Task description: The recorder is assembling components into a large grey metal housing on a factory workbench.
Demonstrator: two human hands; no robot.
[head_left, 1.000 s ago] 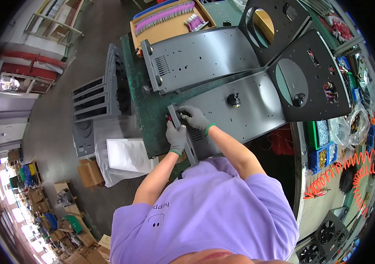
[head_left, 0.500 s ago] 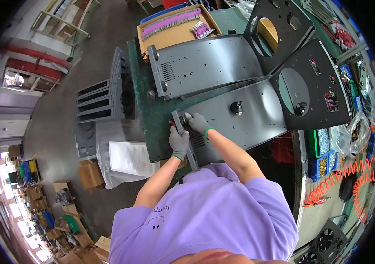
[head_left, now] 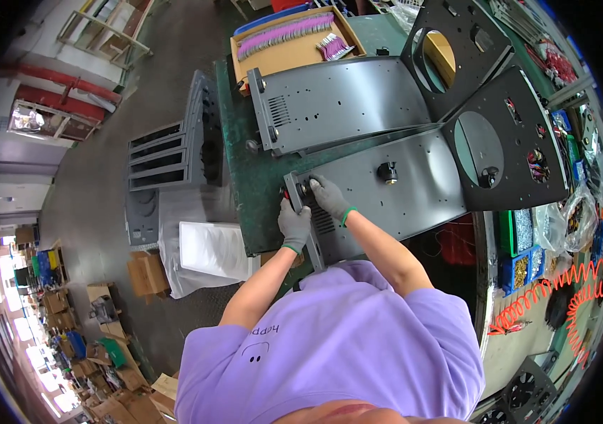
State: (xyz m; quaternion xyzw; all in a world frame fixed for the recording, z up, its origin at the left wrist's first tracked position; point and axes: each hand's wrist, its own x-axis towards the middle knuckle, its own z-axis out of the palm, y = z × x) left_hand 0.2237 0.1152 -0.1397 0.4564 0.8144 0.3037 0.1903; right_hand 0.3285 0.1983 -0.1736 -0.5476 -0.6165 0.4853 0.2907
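Observation:
A long grey metal panel [head_left: 393, 194] with a black knob lies on the green workbench [head_left: 241, 177] in front of me. Both my hands wear grey gloves and sit at its left end flange. My left hand [head_left: 293, 225] grips the flange edge from the outside. My right hand [head_left: 328, 196] rests on the panel just inside the flange, fingers pinched around a small fitting near the corner. What the fingers hold is too small to make out.
A second grey panel [head_left: 337, 102] lies behind the first. Black plates with round holes [head_left: 499, 141] stand at the right. A cardboard box [head_left: 294, 42] of pink parts sits at the back. Grey frames [head_left: 174, 152] stand on the floor to the left; an orange coiled hose [head_left: 570, 297] and parts bins [head_left: 520, 247] are at the right.
Both hands stay at the panel's left flange with only small shifts. The view has moved a little, so the panels sit slightly further right in the picture.

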